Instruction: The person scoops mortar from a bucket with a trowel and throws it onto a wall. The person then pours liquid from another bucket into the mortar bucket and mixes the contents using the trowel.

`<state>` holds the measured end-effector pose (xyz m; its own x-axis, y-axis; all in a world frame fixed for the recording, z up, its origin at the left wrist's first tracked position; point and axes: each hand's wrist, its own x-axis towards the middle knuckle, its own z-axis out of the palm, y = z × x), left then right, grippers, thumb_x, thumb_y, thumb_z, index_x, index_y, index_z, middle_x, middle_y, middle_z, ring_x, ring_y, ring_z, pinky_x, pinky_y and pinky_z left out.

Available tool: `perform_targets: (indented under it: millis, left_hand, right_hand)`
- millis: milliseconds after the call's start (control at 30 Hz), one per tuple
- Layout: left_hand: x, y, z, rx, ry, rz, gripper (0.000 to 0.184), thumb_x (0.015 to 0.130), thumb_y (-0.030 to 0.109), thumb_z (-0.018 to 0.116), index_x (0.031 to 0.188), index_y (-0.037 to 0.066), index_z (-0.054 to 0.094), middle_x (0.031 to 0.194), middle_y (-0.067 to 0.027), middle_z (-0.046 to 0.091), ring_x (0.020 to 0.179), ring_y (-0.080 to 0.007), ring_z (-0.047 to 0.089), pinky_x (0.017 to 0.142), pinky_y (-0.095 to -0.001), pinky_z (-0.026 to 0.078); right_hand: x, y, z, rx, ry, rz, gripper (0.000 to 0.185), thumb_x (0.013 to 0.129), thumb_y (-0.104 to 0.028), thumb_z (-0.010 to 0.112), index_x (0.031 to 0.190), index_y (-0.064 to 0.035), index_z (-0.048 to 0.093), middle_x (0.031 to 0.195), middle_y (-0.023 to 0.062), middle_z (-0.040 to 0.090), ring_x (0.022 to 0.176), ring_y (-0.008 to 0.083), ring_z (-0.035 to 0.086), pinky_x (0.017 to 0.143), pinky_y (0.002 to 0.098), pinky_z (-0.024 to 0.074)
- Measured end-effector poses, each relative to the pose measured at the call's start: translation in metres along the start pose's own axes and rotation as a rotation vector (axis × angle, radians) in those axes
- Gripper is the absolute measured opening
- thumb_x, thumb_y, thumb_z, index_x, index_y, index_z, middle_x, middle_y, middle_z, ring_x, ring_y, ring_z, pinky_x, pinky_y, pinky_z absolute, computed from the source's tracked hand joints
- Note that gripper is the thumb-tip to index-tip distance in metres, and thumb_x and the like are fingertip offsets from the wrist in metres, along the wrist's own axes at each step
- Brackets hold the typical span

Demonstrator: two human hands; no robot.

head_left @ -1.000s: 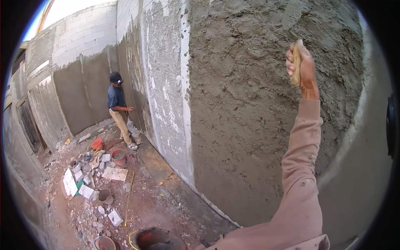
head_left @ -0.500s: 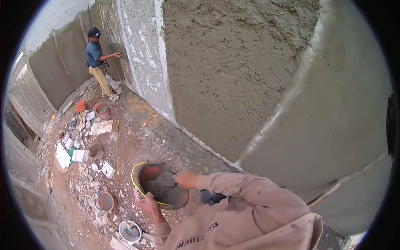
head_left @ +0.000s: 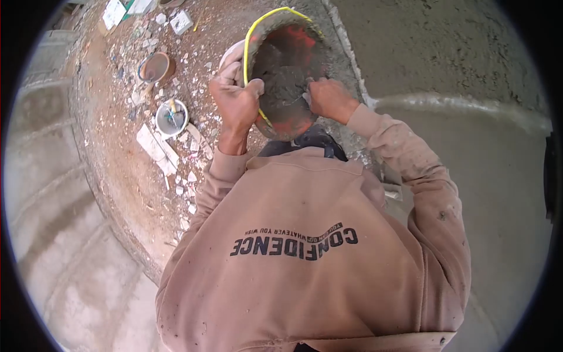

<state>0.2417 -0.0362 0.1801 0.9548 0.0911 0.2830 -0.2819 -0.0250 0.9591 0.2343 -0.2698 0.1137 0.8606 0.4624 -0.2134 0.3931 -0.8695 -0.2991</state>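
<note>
A bucket (head_left: 298,36) with a yellow handle along its rim, orange on the inside, is held tilted in front of my body. Grey wet mortar (head_left: 278,88) fills its lower part. My left hand (head_left: 237,102) is closed on the near left side of the rim, thumb over the edge. On the opposite side, my right hand (head_left: 331,100) is wrapped round the handle of a trowel (head_left: 298,88). Its blade is down in the mortar, smeared and hard to tell apart from it.
To the left stand a brown bucket (head_left: 156,67) and a white bucket (head_left: 172,117) with a tool in it. Broken white pieces (head_left: 157,149) and rubble litter the ground. A freshly plastered wall (head_left: 446,64) rises on the right.
My view has swung downward and to the left, so the co-worker is out of view. The trowel blade has sunk lower into the mortar; both hands keep their hold.
</note>
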Motion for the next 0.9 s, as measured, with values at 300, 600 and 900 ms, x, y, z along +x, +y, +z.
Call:
perform_targets:
  millis: [300, 600, 900]
  left_hand:
    - [-0.018, -0.003, -0.023, -0.073, 0.097, -0.198, 0.052, 0.064, -0.017, 0.052, 0.112, -0.012, 0.069, 0.129, -0.0132, 0.065, 0.071, -0.0073, 0.060, 0.054, -0.0192, 0.047]
    - [-0.024, -0.002, -0.039, -0.236, 0.328, -0.288, 0.067, 0.062, -0.019, 0.049, 0.128, -0.007, 0.062, 0.103, -0.0065, 0.070, 0.070, -0.0077, 0.059, 0.057, -0.0198, 0.048]
    - [0.001, 0.005, -0.041, -0.270, 0.429, -0.229, 0.068, 0.062, -0.017, 0.047, 0.128, -0.007, 0.060, 0.094, -0.0027, 0.062, 0.068, -0.0063, 0.052, 0.054, -0.0177, 0.040]
  right_hand:
    - [-0.015, -0.035, 0.033, 0.450, -0.131, -0.073, 0.035, 0.091, -0.029, 0.069, 0.105, 0.0027, 0.067, 0.089, 0.0285, 0.069, 0.089, 0.0484, 0.066, 0.080, 0.0531, 0.0527]
    - [-0.027, -0.028, -0.040, 0.472, -0.175, -0.086, 0.035, 0.088, -0.028, 0.073, 0.106, 0.0014, 0.066, 0.090, 0.0263, 0.068, 0.088, 0.0478, 0.065, 0.076, 0.0519, 0.0511]
    - [-0.021, -0.003, -0.231, 0.290, 0.053, -0.353, 0.042, 0.093, -0.039, 0.069, 0.103, 0.0008, 0.059, 0.078, 0.0238, 0.062, 0.080, 0.0478, 0.060, 0.068, 0.0517, 0.0454]
